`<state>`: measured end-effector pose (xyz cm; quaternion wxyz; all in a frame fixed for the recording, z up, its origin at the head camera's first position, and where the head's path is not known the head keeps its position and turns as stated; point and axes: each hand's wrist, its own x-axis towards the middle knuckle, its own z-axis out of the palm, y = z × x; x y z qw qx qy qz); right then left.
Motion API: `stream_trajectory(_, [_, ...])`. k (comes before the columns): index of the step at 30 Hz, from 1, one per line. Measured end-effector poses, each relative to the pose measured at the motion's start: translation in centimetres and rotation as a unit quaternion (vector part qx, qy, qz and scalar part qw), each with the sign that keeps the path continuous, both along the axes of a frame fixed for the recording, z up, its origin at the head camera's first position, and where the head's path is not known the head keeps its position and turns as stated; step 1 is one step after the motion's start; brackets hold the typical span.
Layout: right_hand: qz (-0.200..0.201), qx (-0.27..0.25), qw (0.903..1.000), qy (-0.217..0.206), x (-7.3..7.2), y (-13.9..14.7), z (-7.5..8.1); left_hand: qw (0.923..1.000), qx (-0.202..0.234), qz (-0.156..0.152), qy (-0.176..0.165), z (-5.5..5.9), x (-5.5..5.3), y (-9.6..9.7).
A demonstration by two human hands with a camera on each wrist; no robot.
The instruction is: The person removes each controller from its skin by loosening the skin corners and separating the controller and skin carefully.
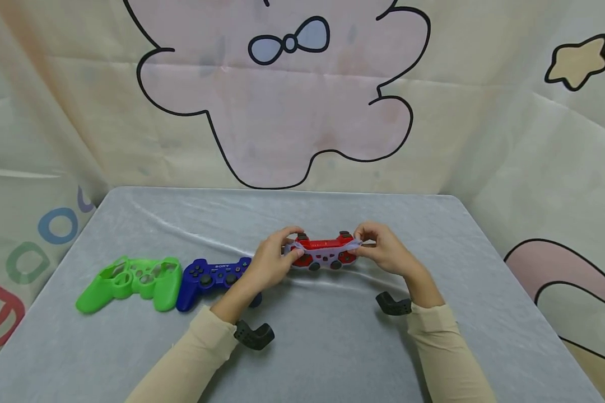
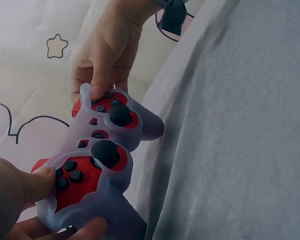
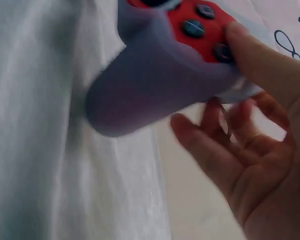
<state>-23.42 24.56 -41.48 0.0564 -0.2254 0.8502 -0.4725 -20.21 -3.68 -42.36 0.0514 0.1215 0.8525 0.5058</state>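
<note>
A red game controller [image 1: 319,244] with black sticks and buttons is held up over the table, partly wrapped in a translucent pale silicone cover [image 2: 117,200]. The cover lies over its front face and both grips, while the red upper edge shows bare in the head view. My left hand [image 1: 271,258] grips the controller's left end, thumb on the face by the direction buttons. At the other end my right hand [image 1: 387,251] pinches the cover's edge, which stretches outward there. In the right wrist view, the right thumb [image 3: 262,57] lies beside the round buttons.
Left of my left hand, a blue controller [image 1: 196,282] lies on the grey cloth-covered table [image 1: 327,347], partly hidden by the wrist. Beside it is a green silicone cover [image 1: 98,294]. A printed curtain [image 1: 474,112] hangs behind the table. Black camera mounts [image 1: 254,336] stick out from both wrists.
</note>
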Motion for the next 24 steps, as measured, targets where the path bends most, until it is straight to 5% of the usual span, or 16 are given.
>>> stream_trajectory(14, [0.0,0.081,0.995,-0.059,0.0,0.5,-0.1,0.9987,0.026,0.04,-0.021,-0.4,0.0,0.0])
stream_trajectory(24, [0.015,0.118,0.9898,-0.079,0.2,-0.6,-0.4,0.9996,-0.009,0.021,0.016,-0.6,-0.1,0.2])
